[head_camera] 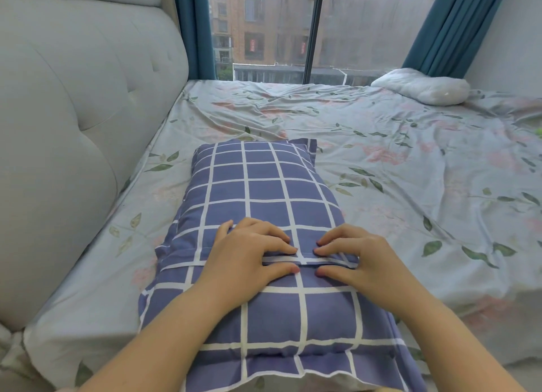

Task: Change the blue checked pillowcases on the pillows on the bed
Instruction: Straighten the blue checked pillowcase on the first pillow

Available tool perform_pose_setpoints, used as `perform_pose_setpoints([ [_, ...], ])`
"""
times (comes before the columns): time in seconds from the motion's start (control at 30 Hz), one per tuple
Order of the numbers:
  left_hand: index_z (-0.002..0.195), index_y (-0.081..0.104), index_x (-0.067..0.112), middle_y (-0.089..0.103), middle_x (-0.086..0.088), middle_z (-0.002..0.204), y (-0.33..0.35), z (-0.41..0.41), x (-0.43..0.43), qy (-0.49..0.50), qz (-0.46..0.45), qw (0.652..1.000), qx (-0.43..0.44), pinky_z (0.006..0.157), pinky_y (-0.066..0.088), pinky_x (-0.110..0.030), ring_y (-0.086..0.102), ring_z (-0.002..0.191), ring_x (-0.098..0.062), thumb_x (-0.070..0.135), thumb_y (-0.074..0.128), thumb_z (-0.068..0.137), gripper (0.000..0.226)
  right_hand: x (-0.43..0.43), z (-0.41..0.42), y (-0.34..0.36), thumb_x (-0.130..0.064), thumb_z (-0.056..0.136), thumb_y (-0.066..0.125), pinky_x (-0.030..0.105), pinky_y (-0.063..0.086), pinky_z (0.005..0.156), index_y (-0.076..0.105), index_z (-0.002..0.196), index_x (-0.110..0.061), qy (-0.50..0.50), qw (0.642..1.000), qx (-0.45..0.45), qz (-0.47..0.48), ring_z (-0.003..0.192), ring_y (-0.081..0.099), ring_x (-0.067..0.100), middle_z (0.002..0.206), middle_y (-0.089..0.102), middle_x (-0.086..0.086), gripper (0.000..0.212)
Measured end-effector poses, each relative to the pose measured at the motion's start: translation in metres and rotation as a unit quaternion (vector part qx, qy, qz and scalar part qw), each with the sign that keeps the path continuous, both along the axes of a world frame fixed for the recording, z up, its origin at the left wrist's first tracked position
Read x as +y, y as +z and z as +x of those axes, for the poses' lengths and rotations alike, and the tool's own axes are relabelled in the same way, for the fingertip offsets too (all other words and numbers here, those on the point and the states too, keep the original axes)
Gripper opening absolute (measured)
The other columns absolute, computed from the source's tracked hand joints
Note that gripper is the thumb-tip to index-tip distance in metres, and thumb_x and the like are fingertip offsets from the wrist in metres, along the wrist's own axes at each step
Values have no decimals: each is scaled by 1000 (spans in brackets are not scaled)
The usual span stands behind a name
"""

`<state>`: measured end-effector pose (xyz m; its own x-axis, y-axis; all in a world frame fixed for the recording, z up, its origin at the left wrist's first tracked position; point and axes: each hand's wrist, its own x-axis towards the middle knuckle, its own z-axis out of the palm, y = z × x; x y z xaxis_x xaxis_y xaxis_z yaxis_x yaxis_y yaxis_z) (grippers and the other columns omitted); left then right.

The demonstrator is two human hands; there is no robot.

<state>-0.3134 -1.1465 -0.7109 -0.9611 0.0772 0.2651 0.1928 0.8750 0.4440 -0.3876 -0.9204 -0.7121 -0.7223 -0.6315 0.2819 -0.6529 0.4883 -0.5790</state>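
The blue checked pillowcase (pixel 264 186) lies lengthwise on the bed (pixel 410 171) in front of me, envelope flap (pixel 184 252) facing up. My left hand (pixel 252 253) and right hand (pixel 360 253) sit close together at its middle, fingers curled, each pinching the flap's hem. I should lift that hem clear and slide my hands apart toward the side seams, opening it wide, not tugging at the centre.

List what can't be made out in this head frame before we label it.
- Pillow inside the blue checked pillowcase: head view, wrapped by fabric.
- Pillowcase's near end: cut off by the bottom edge.
- Whether left hand and right hand pinch the flap or only press it: fingers cover its edge.
- White pillow at the far corner: small, detail unreadable.
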Motion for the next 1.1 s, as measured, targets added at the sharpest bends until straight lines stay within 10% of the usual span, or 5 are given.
perform_pose_setpoints([
  [0.47,97,72,34,66,17,90,-3,-4,24,-21,-67,992,109,71,46,-29,56,83,-11,53,60,87,25,-6,-1,-1,-23,86,73,28,50,69,76,81,-22,-27,999,23,2,77,60,6,83,63,-10,5],
  [0.83,84,71,40,64,17,83,9,-25,21,-10,84,995,-54,80,52,-38,59,82,-5,38,61,93,13,33,-12,0,-22,84,75,11,43,70,77,82,-25,-77,996,-10,50,77,61,3,84,64,-14,3],
  [1.1,90,71,35,62,16,84,9,-25,27,-4,19,999,-29,77,53,-37,57,80,-7,39,61,92,11,42,-14,-18,-16,88,71,9,41,71,76,92,-21,-77,995,-9,56,78,61,6,91,63,-9,8],
])
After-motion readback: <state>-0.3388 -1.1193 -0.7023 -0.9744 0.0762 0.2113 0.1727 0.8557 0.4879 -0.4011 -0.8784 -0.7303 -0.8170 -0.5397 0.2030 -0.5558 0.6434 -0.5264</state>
